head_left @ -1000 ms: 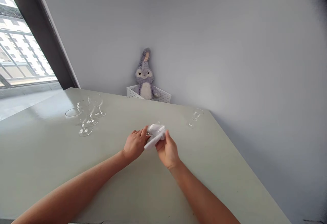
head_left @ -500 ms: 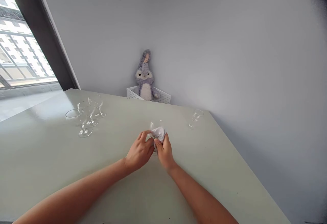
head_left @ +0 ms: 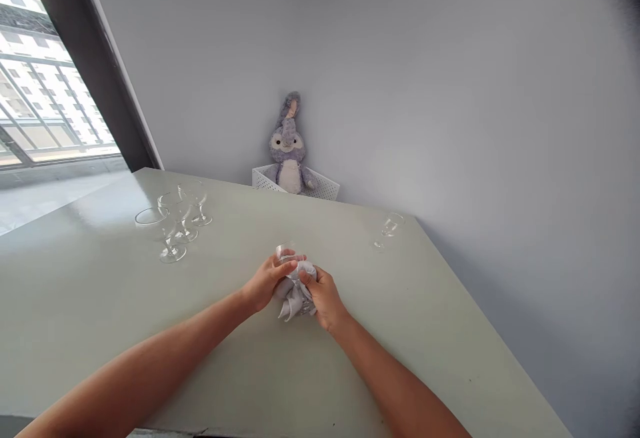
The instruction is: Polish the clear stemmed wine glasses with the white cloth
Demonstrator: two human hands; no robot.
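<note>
Fingers of left hand round glass; cloth in right hand.

1. Slants both forearms inward from the desk's near edge.
2. Curls the left hand, palm inward.
3. Clasps with the right hand, just beside it.
4. Points both thumbs inward.

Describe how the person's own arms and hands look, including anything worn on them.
The left hand and right hand are bare, with no gloves. The left forearm and right forearm are uncovered as far as the picture shows, with no sleeve, watch or bracelet visible. No ring shows, though some fingers are partly hidden.
</note>
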